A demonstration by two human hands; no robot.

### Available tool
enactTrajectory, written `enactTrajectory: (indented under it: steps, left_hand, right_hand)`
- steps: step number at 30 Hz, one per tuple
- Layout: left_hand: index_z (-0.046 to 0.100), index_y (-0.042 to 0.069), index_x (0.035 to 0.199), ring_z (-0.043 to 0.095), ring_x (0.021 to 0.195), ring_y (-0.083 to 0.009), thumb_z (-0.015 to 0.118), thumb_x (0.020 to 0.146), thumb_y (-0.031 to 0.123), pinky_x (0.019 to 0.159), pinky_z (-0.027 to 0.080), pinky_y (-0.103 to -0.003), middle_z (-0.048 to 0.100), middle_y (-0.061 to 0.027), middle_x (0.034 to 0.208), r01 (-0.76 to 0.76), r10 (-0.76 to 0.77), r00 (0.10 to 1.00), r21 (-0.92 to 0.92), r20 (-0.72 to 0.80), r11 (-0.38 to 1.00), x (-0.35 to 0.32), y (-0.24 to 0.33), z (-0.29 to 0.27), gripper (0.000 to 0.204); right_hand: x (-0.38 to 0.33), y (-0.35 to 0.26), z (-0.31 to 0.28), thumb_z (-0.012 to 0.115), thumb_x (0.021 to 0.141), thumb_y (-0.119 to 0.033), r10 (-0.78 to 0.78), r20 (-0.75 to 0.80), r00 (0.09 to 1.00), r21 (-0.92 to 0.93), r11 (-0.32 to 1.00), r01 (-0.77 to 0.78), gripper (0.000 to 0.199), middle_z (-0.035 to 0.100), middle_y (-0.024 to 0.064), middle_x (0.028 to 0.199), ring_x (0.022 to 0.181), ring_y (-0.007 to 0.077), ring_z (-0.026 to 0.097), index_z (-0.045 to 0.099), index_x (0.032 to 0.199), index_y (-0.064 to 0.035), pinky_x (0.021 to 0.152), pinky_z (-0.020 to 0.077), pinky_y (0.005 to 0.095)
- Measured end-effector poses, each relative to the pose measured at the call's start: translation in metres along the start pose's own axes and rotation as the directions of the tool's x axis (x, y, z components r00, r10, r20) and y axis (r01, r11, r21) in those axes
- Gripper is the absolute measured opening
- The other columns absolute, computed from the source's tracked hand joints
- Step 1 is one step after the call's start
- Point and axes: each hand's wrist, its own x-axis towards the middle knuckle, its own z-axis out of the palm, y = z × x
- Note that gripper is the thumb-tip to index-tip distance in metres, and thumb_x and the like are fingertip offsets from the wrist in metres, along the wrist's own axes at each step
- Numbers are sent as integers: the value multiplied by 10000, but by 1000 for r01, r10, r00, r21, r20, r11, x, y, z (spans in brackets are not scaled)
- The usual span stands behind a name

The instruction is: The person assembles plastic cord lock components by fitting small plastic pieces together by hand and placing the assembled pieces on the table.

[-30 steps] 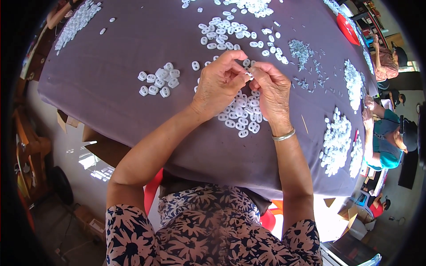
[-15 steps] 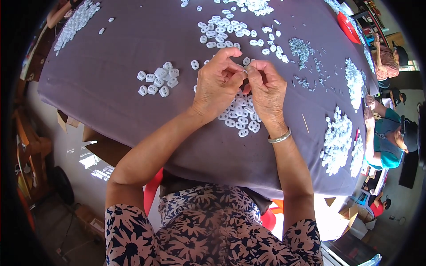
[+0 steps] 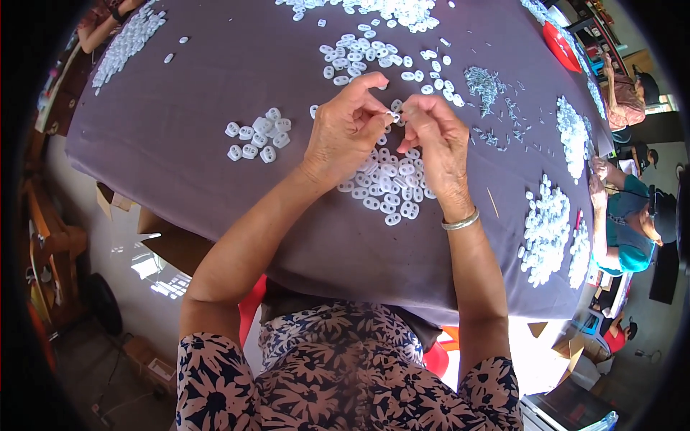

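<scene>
Small white piece (image 3: pixel 395 116) (partly visible) between left hand (image 3: pixel 343 133) and right hand (image 3: pixel 441 140)

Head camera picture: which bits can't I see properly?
Head view: held white piece, partly covered by the left hand.
Head view: near pile of two-holed pieces, partly behind the right hand.
Head view: far white pile, cut off by the top edge.
Head view: grey slivers, too small to make out.

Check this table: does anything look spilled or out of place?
Tiny grey metallic pieces lie scattered below and right of their heap, looking slightly spilled. A thin light-brown stick lies alone right of the right hand, apart from every pile, so seems misplaced.
</scene>
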Motion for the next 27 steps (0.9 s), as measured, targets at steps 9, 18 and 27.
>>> enactTrajectory:
  steps: [9,18,27]
  left_hand:
    - [462,5,1243,578,748,-57,589,862,-55,707,485,-202,629,-26,836,-9,8,999,-36,-43,999,5,3,-5,406]
    - [534,46,1177,603,687,-85,603,823,-37,677,508,-235,651,-57,787,-89,92,984,24,-153,996,8,-4,-5,370]
    - [536,45,1172,594,677,-77,610,826,-15,642,505,-238,647,-48,787,-70,74,995,60,-59,996,1,-9,-4,359]
  right_hand:
    - [11,6,-28,607,872,-68,63,-104,993,-78,994,-71,107,602,13,761,578,35,479,658,949,-11,501,409,191]
    - [23,11,-35,663,825,-91,11,137,991,-559,826,68,96,615,-4,721,616,71,538,671,883,-15,553,441,233]
    - [15,10,-14,689,769,-48,-83,249,965,-725,645,242,86,594,40,714,610,108,561,641,836,-26,571,450,263]
